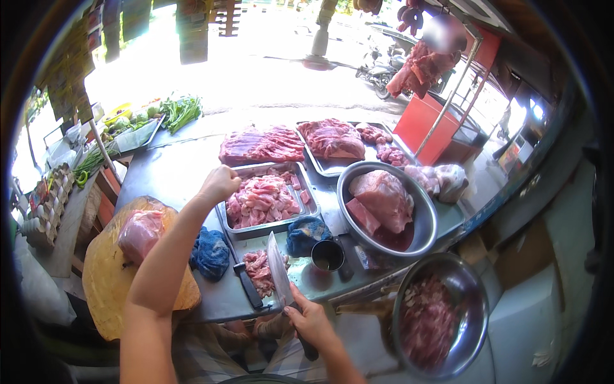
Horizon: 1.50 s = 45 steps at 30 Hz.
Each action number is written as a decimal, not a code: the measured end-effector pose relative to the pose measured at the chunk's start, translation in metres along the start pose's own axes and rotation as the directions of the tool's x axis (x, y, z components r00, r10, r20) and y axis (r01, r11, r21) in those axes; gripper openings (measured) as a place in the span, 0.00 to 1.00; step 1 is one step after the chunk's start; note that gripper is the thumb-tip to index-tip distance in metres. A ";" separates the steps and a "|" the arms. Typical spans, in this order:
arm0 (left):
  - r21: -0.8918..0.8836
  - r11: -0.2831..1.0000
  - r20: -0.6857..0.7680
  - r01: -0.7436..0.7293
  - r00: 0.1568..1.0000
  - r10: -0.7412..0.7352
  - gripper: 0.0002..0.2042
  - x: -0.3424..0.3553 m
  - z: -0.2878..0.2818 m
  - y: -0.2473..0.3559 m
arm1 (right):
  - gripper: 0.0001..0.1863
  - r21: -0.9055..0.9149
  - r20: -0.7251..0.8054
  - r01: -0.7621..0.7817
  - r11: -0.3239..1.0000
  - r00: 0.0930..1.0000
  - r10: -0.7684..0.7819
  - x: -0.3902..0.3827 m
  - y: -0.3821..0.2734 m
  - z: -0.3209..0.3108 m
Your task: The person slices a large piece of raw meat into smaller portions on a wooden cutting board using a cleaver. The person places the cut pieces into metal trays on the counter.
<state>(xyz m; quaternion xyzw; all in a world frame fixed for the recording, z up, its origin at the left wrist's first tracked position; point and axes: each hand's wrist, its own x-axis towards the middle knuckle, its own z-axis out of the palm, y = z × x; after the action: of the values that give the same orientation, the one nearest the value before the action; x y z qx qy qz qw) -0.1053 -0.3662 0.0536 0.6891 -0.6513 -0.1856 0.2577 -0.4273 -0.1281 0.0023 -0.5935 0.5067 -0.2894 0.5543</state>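
Note:
My right hand (311,318) grips the dark handle of a large knife (277,267), its broad blade pointing away from me above a pile of chopped meat (257,270). Over the far left corner of a metal tray (314,208), my left hand (220,184) is closed, and whatever its fingers may hold is hidden. Pale pink meat pieces (262,200) fill much of that tray. A black-handled tool (247,285) lies left of the chopped pile. Left of my left forearm, a chunk of meat (141,232) rests on a round wooden chopping block (105,275).
Blue cloths (210,255) and a dark cup (327,255) sit near the tray. To the right stand a basin (430,225) with large meat cuts and a lower bowl (476,320) of sliced meat. Ribs (262,146) lie behind; meat (419,67) hangs at upper right.

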 end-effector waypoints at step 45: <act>-0.332 0.940 -0.695 0.083 0.652 -0.303 0.50 -0.271 -0.027 -0.136 | 0.34 -0.327 0.391 0.746 0.580 0.666 -0.635 0.089 -0.130 0.246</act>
<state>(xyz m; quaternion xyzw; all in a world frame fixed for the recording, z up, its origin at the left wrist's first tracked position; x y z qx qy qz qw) -0.0022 -0.0909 -0.0276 0.7287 -0.3821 -0.0055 0.5683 -0.1397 -0.1368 0.0529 -0.8869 0.2180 -0.2828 0.2932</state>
